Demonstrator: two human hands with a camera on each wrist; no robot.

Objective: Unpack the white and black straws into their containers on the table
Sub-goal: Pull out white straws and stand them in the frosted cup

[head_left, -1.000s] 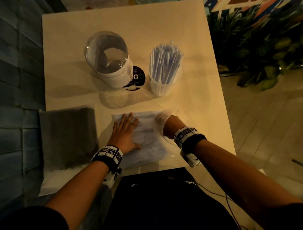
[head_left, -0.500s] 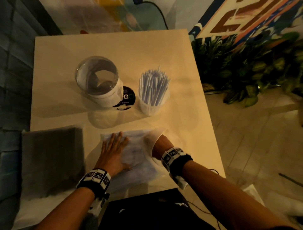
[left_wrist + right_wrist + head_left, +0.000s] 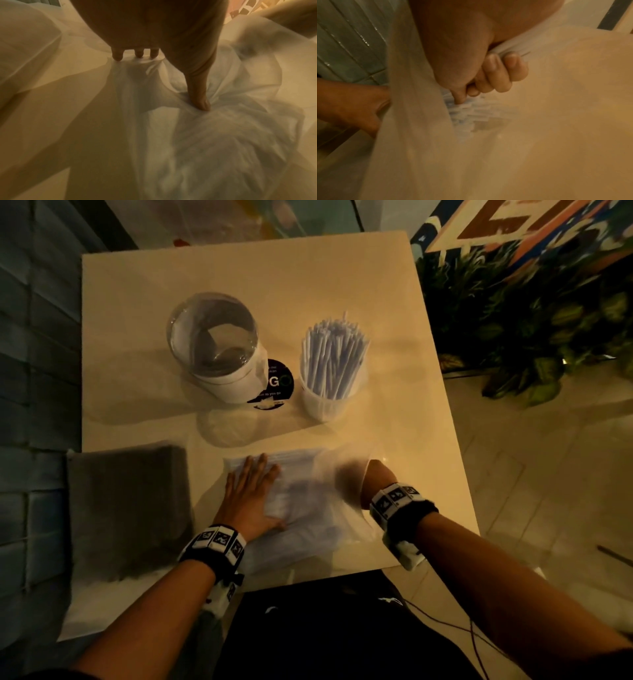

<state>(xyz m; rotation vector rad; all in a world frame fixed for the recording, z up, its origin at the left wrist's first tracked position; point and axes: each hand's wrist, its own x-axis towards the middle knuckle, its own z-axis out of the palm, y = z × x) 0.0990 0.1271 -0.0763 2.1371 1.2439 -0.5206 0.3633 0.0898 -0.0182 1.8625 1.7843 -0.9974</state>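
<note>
I'm reaching into the clear plastic bag of white straws (image 3: 301, 508) at the table's near edge.

My left hand (image 3: 251, 501) is pressing flat, fingers spread, on the bag; my right hand (image 3: 489, 75) inside is curling round a bundle of white straws (image 3: 467, 112). Beyond, the translucent cup (image 3: 325, 402) is already looking crowded, the clear-domed white container (image 3: 222, 361) beside it. I'm judging extra straws could tip it.

The left hand (image 3: 251, 501) lies flat, palm down, fingers (image 3: 118, 55) straight and slightly spread, thumb pressed out to the side. The right hand (image 3: 356, 479) is half hidden under clear film — the wrist view shows its fingers (image 3: 496, 75) curled into a grip. Both forearms reach forward, banded at the wrists.
</note>
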